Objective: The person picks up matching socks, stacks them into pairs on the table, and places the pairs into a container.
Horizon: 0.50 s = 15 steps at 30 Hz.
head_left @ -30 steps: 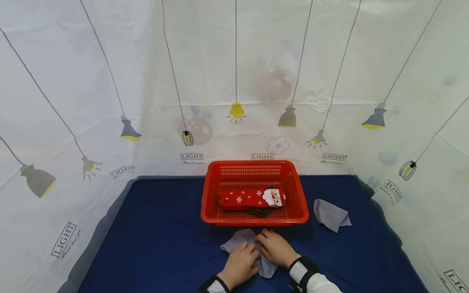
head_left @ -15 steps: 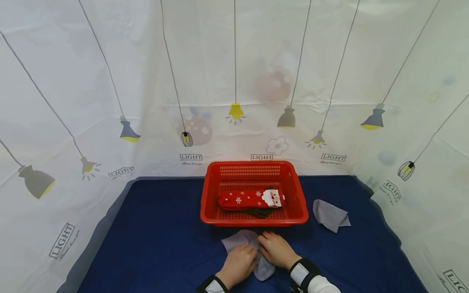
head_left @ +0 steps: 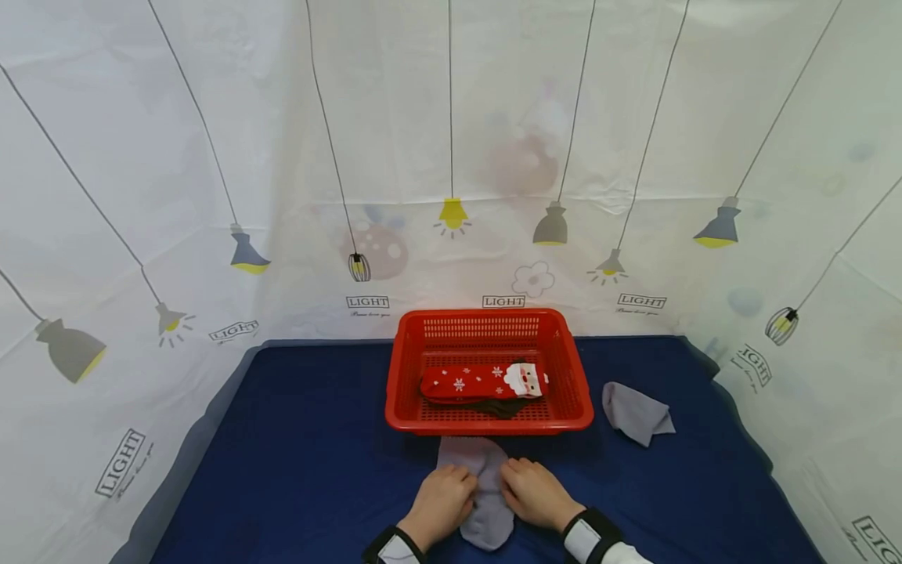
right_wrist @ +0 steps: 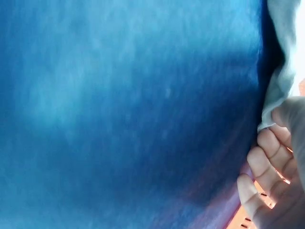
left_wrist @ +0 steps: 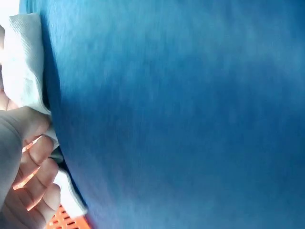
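A grey sock (head_left: 488, 517) lies stretched lengthwise in front of the red basket, its upper end close to the basket's front. My left hand (head_left: 442, 500) pinches the sock's left edge between thumb and curled fingers; in the left wrist view the pale fabric (left_wrist: 25, 62) runs out from under the thumb. On the opposite edge my right hand (head_left: 537, 492) does the same, with the cloth (right_wrist: 278, 90) caught at the thumb in the right wrist view. A second grey sock (head_left: 637, 413) lies crumpled right of the basket.
The red plastic basket (head_left: 486, 427) stands at the back of the blue-covered table (head_left: 303, 462). Inside it lie a red Santa sock (head_left: 465, 384) and dark green fabric (head_left: 502, 408) beneath. A white printed curtain (head_left: 451, 117) surrounds the table's back and sides.
The bunched grey sock has been straightened out into a long shape. My hands have moved slightly apart, to its two edges. Basket and second sock stay put.
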### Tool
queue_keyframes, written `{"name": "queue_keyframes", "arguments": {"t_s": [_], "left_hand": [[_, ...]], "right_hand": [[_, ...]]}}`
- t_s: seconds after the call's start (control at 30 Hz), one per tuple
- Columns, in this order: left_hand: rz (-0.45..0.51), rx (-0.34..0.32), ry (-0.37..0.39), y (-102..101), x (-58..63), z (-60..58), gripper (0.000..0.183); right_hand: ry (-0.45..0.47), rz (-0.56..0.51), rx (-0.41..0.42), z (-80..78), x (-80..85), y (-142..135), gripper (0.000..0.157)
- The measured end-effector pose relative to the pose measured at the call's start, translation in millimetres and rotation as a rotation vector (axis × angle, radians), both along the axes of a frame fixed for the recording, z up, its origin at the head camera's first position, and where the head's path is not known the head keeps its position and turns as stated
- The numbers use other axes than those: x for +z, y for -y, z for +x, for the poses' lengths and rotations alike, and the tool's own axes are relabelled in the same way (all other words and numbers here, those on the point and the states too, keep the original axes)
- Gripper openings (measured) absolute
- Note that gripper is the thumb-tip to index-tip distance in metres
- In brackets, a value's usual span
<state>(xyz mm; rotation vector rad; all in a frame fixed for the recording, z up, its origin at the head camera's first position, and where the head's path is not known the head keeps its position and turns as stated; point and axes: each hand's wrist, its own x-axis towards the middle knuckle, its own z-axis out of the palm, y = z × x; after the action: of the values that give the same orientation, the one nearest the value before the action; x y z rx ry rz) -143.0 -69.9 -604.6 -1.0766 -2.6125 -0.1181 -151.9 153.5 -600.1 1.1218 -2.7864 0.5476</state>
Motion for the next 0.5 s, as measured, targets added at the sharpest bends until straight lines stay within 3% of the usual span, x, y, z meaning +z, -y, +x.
{"name": "queue_keyframes", "arguments": {"t_s": [0.23, 0.5], "left_hand": [[-0.004, 0.025, -0.041, 6.8, -1.3, -4.9, 0.024], [0.034, 0.031, -0.005, 5.7, 4.0, 2.0, 0.017]], "right_hand": [[-0.008, 0.023, 0.014, 5.1, -2.3, 8.9, 0.025], [-0.068, 0.025, -0.037, -0.2, 0.0, 6.3, 0.022]]}}
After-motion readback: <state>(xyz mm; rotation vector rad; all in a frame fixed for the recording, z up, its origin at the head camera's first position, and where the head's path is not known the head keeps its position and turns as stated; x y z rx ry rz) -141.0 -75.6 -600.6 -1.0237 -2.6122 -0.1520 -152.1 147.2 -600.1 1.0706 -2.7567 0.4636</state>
